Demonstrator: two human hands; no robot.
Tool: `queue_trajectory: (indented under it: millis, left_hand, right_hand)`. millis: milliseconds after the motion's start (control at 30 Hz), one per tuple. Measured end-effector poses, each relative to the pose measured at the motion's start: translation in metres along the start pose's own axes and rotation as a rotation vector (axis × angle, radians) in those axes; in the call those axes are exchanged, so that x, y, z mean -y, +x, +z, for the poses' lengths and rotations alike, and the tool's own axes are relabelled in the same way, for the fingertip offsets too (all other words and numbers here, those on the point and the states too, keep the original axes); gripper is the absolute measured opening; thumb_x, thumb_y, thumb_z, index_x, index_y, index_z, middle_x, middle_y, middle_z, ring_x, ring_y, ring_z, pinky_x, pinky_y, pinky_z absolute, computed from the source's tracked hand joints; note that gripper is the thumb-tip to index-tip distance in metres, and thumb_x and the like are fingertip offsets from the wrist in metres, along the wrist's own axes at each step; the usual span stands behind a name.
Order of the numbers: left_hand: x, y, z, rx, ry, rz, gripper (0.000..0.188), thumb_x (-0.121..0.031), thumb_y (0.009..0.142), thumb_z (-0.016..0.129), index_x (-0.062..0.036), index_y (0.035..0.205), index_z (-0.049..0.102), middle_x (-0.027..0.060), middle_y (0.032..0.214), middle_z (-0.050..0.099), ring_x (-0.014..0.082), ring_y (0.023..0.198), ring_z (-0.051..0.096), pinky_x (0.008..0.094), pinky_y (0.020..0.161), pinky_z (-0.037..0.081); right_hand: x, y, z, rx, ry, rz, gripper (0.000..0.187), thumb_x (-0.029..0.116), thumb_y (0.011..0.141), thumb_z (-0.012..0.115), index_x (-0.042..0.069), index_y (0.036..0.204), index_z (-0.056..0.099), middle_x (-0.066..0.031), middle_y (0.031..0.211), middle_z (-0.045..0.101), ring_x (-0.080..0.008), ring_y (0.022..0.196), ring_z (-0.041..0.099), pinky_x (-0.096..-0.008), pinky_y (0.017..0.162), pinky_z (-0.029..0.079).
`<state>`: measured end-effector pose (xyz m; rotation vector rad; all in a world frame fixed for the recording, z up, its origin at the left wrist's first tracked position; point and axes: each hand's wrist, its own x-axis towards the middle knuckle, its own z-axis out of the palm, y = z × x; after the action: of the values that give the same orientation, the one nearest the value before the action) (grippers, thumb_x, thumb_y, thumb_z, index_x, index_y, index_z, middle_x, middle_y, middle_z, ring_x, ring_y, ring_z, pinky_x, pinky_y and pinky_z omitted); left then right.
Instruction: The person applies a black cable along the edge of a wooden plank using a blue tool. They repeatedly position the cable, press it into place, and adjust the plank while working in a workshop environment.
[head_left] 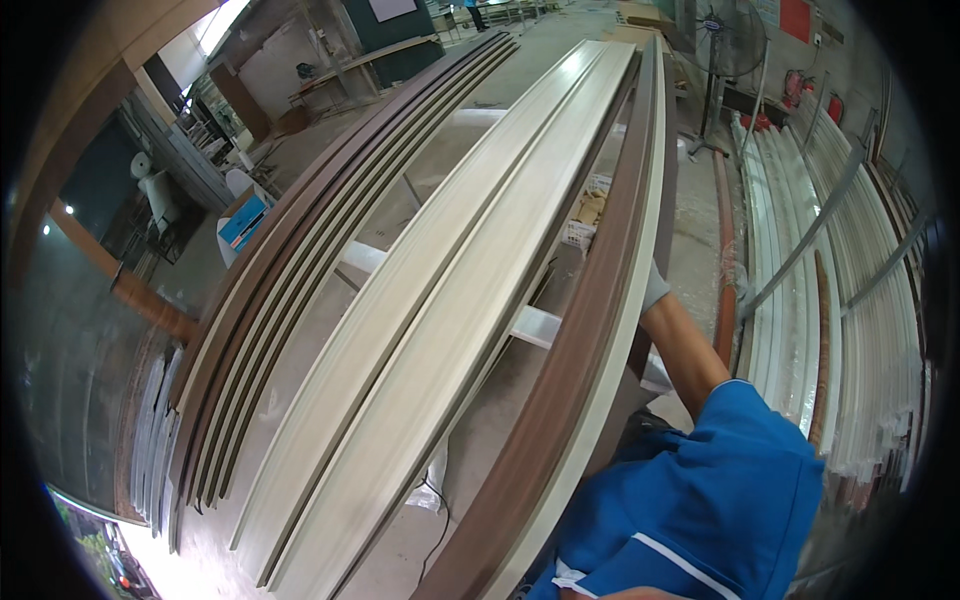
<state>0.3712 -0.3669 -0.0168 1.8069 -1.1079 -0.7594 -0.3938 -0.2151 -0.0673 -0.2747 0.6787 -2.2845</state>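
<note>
your gloved right hand (655,288) at the pale strip (600,400) beside a brown board (568,370)
your fingers are hidden; i can't tell how open they are or whether they grip. strip and board run twelve to seven o'clock past your hand, pale panels (480,290) at nine, brown lengths (350,180) toward ten.

The person's right arm reaches forward from the lower right, a loose blue short sleeve (755,430) ending near the elbow. The bare forearm (692,350) slants up and to the left, away from the body. At its end, the right hand (656,287) wears a pale grey glove; its fingers are hidden, so their grip cannot be told. Below, the blue shirt (640,510) fills the lower edge, crossed by a thin white stripe (682,566).
</note>
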Motion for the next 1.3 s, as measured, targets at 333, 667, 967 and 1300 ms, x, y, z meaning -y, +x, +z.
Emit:
queue_trajectory:
  millis: [333, 667, 967, 1300]
  left_hand:
    - [-0.005, -0.042, 0.012, 0.038, -0.022, 0.068, 0.071, -0.054, 0.107, 0.057, -0.0012, 0.152, 0.046, 0.0174, 0.152, 0.052, 0.0234, 0.140, 0.050, 0.0322, 0.119, 0.038]
    - [0.023, -0.102, -0.053, -0.094, -0.086, 0.162, 0.065, -0.052, 0.108, 0.057, -0.0009, 0.147, 0.053, 0.0148, 0.147, 0.057, 0.0217, 0.135, 0.053, 0.0321, 0.117, 0.040]
    - [0.110, -0.159, -0.194, -0.430, -0.297, 0.148, 0.060, -0.050, 0.109, 0.057, -0.0006, 0.143, 0.059, 0.0125, 0.143, 0.062, 0.0202, 0.131, 0.056, 0.0320, 0.114, 0.042]
    - [0.272, -0.196, -0.189, -0.329, -0.998, -0.142, 0.056, -0.048, 0.110, 0.057, -0.0003, 0.139, 0.066, 0.0099, 0.138, 0.067, 0.0185, 0.127, 0.060, 0.0319, 0.111, 0.044]
  right_hand:
    - [0.035, -0.056, 0.008, -0.126, -0.125, 0.218, 0.026, 0.031, 0.105, 0.063, 0.005, 0.109, 0.069, -0.0101, 0.095, 0.070, -0.0243, 0.087, 0.073, -0.0400, 0.081, 0.064]
    - [0.160, -0.049, -0.080, -0.422, -0.540, -0.116, 0.030, 0.039, 0.100, 0.074, 0.010, 0.095, 0.066, -0.0044, 0.080, 0.064, -0.0183, 0.071, 0.064, -0.0338, 0.066, 0.055]
    - [0.165, -0.005, -0.135, -0.192, -0.907, 0.313, 0.037, 0.047, 0.104, 0.065, 0.012, 0.116, 0.072, -0.0003, 0.102, 0.070, -0.0153, 0.090, 0.063, -0.0334, 0.078, 0.049]
    - [0.169, 0.040, -0.177, -0.315, -1.070, 0.078, 0.040, 0.040, 0.103, 0.071, 0.004, 0.121, 0.067, -0.0093, 0.111, 0.069, -0.0229, 0.096, 0.068, -0.0366, 0.084, 0.057]
